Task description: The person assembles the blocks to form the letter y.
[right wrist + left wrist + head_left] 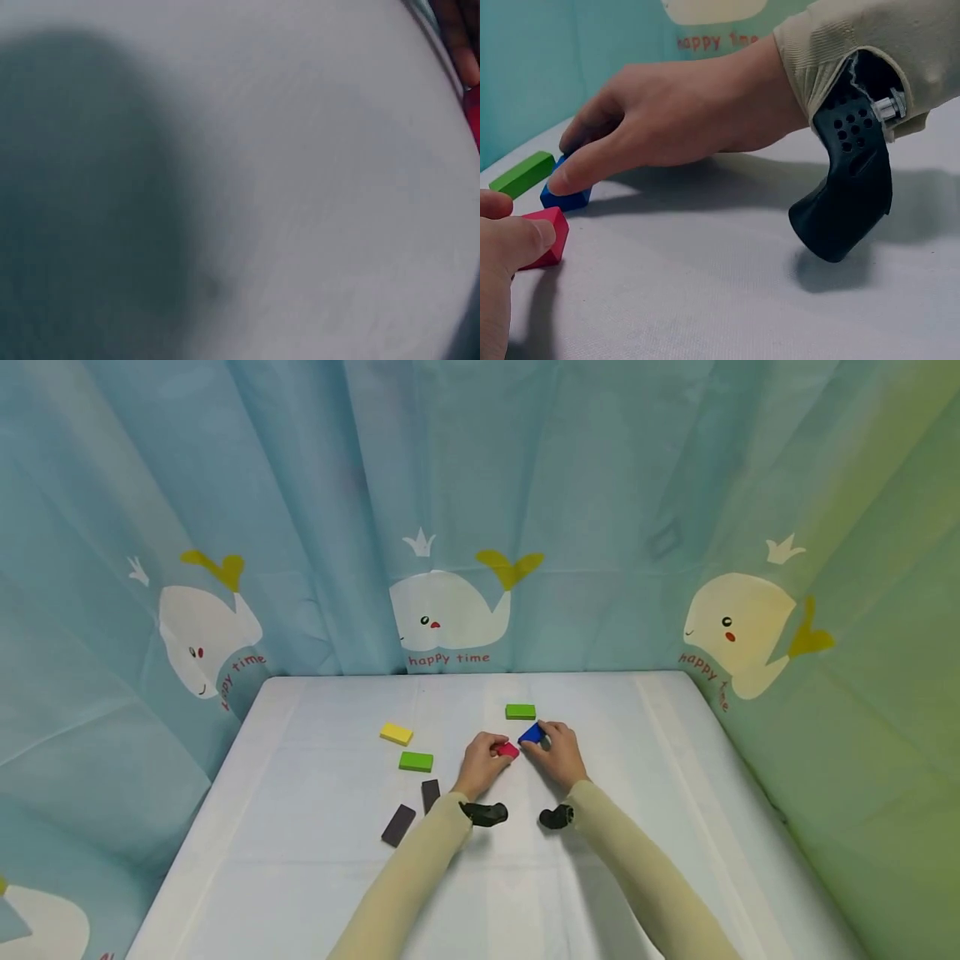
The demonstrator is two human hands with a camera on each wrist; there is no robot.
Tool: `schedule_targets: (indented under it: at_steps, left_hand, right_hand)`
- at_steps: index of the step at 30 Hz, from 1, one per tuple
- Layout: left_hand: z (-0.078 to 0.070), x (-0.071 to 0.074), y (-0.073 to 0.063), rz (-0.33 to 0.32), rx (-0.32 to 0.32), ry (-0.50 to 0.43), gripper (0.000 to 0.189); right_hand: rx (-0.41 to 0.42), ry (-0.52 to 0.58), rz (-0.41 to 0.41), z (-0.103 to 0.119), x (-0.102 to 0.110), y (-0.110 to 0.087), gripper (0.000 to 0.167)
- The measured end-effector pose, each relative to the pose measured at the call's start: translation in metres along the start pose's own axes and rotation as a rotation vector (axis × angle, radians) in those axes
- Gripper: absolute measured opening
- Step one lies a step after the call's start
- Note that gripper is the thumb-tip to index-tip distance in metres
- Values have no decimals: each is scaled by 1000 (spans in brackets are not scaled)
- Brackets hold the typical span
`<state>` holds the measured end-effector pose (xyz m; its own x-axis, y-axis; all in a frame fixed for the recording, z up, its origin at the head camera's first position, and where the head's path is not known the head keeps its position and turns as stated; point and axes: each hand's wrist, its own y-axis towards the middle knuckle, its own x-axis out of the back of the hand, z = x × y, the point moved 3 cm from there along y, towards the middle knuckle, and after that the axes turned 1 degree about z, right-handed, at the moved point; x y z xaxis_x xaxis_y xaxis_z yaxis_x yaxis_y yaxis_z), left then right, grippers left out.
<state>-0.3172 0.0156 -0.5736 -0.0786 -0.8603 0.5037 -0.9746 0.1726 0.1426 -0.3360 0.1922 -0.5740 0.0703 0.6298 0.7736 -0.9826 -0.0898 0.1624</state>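
Near the middle of the white table, my left hand [482, 765] pinches a red block [507, 750] between thumb and fingers. Just to its right, my right hand [558, 754] holds a blue block [532, 733] the same way, thumb on the near side and fingers on the far side. A small gap separates the two blocks in the head view. The left wrist view shows the red block [549, 234] under my left thumb and the blue block [568, 196] low at the tabletop, partly covered by my right hand [675, 116]. Only the edge of the red block [473, 112] enters the right wrist view.
Beyond my hands lies a green block [521, 712]. To the left are a yellow block [396, 733], another green block [416, 762] and two dark blocks, one [398, 825] nearer me and one [430, 794] beside my left forearm. A whale-printed curtain [600, 510] surrounds the table [300, 893].
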Motion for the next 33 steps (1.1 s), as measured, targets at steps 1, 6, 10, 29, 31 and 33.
schedule_targets:
  at_steps: [1,6,10,29,31,33]
  left_hand:
    - [1,0,0,-1,-1,1,32]
    - [4,-3,0,-7,-8,3,31]
    - [3,-2,0,-17,-23,-2,31]
    - [2,-4,1,-31,-21,27,28]
    - [2,-4,1,-33,-20,31,27]
    - [1,-4,0,-31,-13,31,27]
  right_hand:
    - [6,-4,-7,1,-1,0,63]
    - [17,-20,-29,8,-5,-2,60]
    - [35,-21,-34,12,-8,-2,58]
    - [36,-17,-18,17,-8,-2,55]
    - [36,-18,-14,18,-7,-2,55]
    - [31,-14,-9,18,-7,-3,56]
